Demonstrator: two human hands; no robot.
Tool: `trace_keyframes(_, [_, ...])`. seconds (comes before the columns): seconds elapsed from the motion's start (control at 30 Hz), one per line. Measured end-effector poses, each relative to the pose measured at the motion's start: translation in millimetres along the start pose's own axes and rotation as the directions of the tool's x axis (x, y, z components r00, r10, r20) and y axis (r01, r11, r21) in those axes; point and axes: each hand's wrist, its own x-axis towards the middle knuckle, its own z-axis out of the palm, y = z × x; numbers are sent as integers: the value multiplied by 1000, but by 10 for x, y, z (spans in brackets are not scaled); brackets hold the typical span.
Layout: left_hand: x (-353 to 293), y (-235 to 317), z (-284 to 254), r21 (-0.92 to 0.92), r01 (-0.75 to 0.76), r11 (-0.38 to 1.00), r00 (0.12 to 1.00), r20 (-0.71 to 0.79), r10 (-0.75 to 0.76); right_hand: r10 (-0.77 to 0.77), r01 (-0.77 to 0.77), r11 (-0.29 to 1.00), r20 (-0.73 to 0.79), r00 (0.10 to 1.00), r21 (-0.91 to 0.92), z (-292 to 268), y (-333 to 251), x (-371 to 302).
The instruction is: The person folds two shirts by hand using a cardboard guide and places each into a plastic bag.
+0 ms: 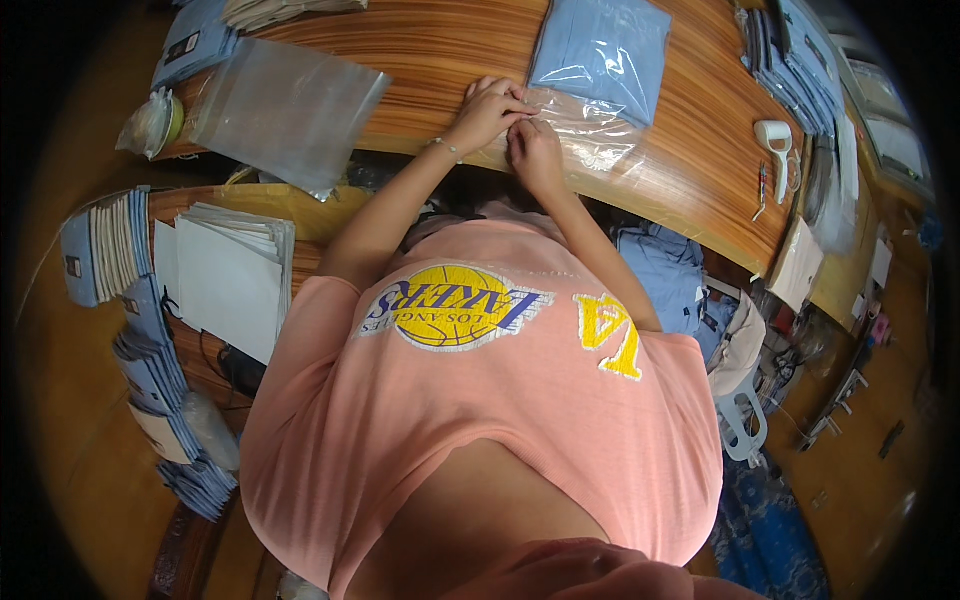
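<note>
A folded blue garment point(602, 50) lies on the wooden table inside a clear plastic bag point(590, 135). The bag's transparent end reaches past the garment toward the table's near edge. My left hand point(488, 112), with a bracelet at its wrist, has its fingers bent together at the bag's left corner. Just beside it, my right hand point(536, 152) is curled in and pinches the same corner of the plastic. The fingertips of both hands nearly meet there, and the exact grip is partly hidden.
Empty clear plastic bags point(290, 105) lie at the left. Folded blue garments point(790, 75) are stacked at the right, near a white lint roller point(774, 140). White sheets point(235, 275) and more folded garments point(145, 345) lie on a lower surface at left.
</note>
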Motion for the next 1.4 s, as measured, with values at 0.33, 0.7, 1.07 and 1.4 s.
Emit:
trace_keyframes(0.33, [-3, 122, -98, -22, -25, 999, 999, -43, 24, 524, -556, 738, -194, 829, -382, -1342, 1002, -3185])
trace_keyframes(0.7, [443, -253, -410, 218, -422, 880, 906, 128, 403, 236, -235, 845, -59, 970, -481, -1883, 1021, -836])
trace_keyframes(1.07, [469, -165, -402, 234, -556, 797, 827, 248, 504, 494, -495, 868, 171, 852, -37, -2180, 1195, -619])
trace_keyframes(1.4, [513, -281, -416, 212, -599, 772, 786, 341, 517, -383, 462, 794, 265, 885, -395, -1820, 1356, -45])
